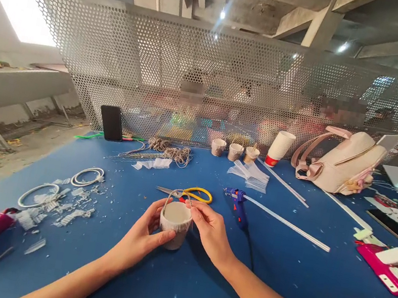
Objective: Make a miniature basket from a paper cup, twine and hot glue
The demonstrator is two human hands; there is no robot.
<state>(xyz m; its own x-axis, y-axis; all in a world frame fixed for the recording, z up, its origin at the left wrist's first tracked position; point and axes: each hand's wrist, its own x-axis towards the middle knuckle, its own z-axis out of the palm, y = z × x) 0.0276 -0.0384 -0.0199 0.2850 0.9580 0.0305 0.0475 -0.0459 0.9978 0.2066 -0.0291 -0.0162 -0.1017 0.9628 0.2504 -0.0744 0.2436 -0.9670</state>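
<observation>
A small pale cup [177,229] with a thin arched handle is at the front middle of the blue table. My left hand [151,229] is wrapped round the cup's left side, its thumb across the front. At the right rim, my right hand [210,227] pinches the lower end of the handle [171,193] between thumb and fingers. Just behind the cup lie scissors [198,194] with yellow grips. A blue glue gun [239,208] with a long clear stick in it rests to the right of my right hand.
Three small cups [235,152], stacked paper cups [280,149] and a pink bag [346,162] stand at the back before a perforated metal screen [140,66]. White rings [87,177] and plastic scraps [75,209] lie left. Magenta power strips [385,269] are at both sides; cord bundles [177,154] lie behind.
</observation>
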